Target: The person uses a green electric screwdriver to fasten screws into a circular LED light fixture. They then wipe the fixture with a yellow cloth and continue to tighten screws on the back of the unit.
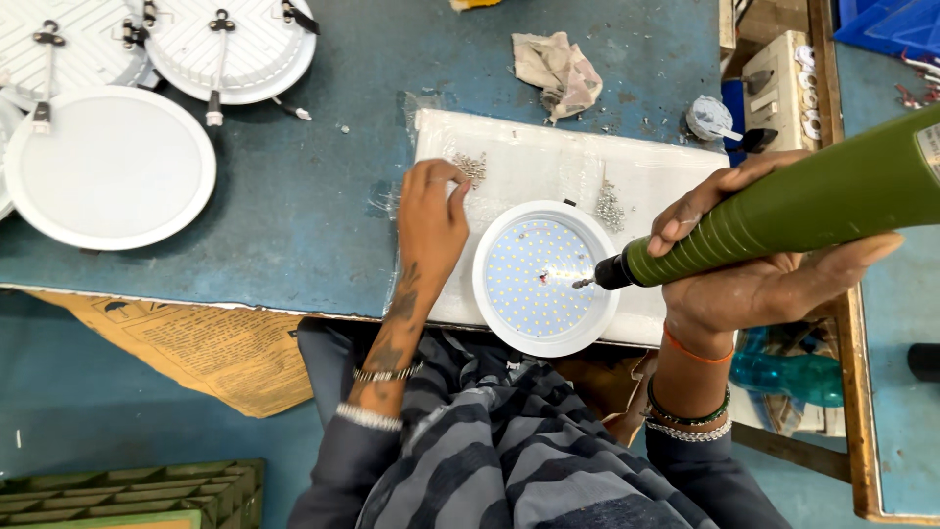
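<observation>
A round white lamp panel [541, 277] studded with small LEDs lies on a white foam pad [548, 162] at the table's near edge. My right hand [754, 279] grips a green electric screwdriver [813, 201], its dark tip held just above the panel's right side. My left hand [431, 216] rests on the pad to the left of the panel. Its fingertips pinch at a small pile of silver screws [472, 167]. A second screw pile [609, 206] lies above the panel's upper right.
Several round white lamp discs [113, 167] sit at the far left of the blue table [294, 196]. A crumpled rag [558, 69] lies at the back. A switch box [778, 83] and a teal bottle [788, 372] are at the right. Green crates [137, 495] stand below.
</observation>
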